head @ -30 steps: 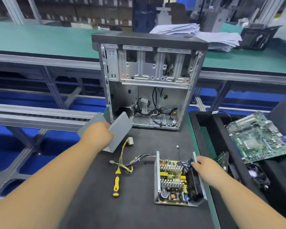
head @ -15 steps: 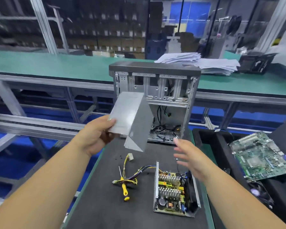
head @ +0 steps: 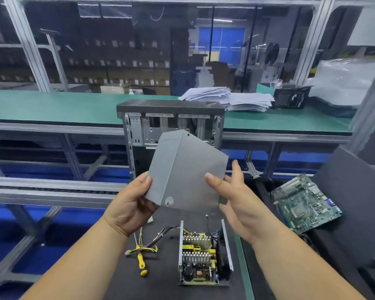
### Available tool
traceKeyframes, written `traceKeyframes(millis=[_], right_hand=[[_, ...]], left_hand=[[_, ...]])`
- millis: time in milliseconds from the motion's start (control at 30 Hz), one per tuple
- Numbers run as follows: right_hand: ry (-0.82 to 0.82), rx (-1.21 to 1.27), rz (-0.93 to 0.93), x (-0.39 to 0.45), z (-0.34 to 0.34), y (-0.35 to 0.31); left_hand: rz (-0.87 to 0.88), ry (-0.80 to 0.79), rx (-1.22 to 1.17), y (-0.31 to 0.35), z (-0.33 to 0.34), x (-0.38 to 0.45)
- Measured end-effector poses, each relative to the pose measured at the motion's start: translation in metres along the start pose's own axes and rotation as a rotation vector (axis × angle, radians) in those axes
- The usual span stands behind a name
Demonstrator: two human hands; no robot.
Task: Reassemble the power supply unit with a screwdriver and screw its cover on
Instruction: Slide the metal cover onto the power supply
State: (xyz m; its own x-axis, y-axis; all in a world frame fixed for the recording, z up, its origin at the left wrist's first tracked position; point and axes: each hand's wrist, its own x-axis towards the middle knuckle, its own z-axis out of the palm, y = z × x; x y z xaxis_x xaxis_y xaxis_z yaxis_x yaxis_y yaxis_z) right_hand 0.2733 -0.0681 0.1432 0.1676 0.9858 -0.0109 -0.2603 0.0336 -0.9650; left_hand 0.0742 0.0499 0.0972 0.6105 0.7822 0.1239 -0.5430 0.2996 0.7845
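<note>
I hold the grey bent-metal cover (head: 183, 169) up in the air above the black mat. My left hand (head: 131, 204) grips its lower left edge, thumb on the front. My right hand (head: 232, 195) pinches its right side, thumb on the front and fingers behind. Below, the open power supply unit (head: 204, 255) lies flat on the mat with its circuit board, heat sinks and fan showing, and a bundle of coloured wires (head: 154, 241) runs out to its left. A yellow-handled screwdriver (head: 141, 262) lies on the mat left of the unit, across the wires.
An open computer case (head: 171, 124) stands upright behind the cover. A green motherboard (head: 305, 204) lies in a black tray on the right. Stacked papers (head: 227, 99) and a black box (head: 290, 100) sit on the green bench beyond. A conveyor rail runs on the left.
My left hand has lifted the cover higher and turned it toward me. My right hand left the power supply unit, rose and took hold of the cover's right side. The view tilted up.
</note>
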Motion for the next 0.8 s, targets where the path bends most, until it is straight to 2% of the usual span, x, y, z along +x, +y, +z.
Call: traceKeyframes(millis=[167,267,333,467,600,733,800], right_hand=[[0.004,-0.094,-0.097,-0.007,-0.003,-0.001],[0.012,-0.123,-0.122,-0.011,-0.009,-0.003],[0.024,-0.172,-0.14,-0.012,-0.013,-0.004],[0.012,-0.233,-0.188,-0.01,-0.021,-0.006],[-0.022,-0.288,-0.237,-0.002,-0.032,-0.013],[-0.07,-0.589,-0.202,0.004,-0.041,-0.022],[-0.093,-0.865,-0.19,0.006,-0.045,-0.022]], left_hand=[[-0.017,-0.01,0.013,-0.015,0.013,-0.002],[-0.036,-0.059,0.121,-0.019,0.023,-0.005],[-0.052,-0.108,0.21,-0.021,0.03,-0.008],[-0.06,-0.305,0.339,-0.021,0.046,-0.014],[-0.056,-0.327,0.395,-0.018,0.052,-0.01],[-0.143,-0.39,0.532,-0.022,0.033,-0.007],[-0.205,-0.298,0.626,-0.027,0.012,-0.009]])
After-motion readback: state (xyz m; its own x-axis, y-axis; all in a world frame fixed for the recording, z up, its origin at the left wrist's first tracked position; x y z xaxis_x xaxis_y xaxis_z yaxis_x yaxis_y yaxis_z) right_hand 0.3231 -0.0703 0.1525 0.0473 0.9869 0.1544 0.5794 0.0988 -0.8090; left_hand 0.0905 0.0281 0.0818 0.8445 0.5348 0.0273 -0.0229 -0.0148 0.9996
